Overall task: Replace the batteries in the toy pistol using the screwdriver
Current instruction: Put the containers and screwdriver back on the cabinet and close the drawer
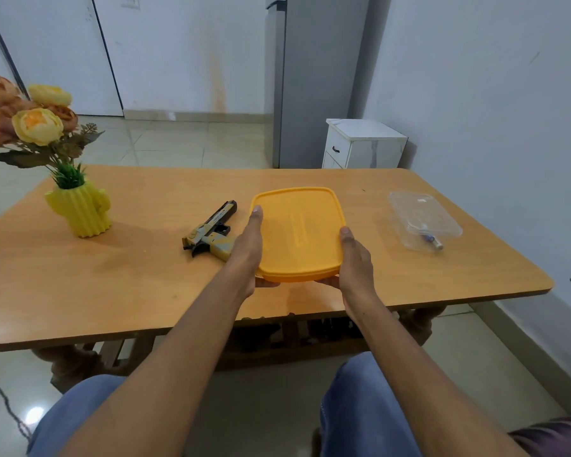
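At frame centre, left hand (249, 250) and right hand (355, 258) clasp the box (299, 232) by its sides, likely to open it, pistol (211, 232) lying just left

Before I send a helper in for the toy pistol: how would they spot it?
On the wooden table, look between the yellow vase and the yellow box held in both hands. The toy pistol lies flat there, the only black-and-tan thing among yellow neighbours.
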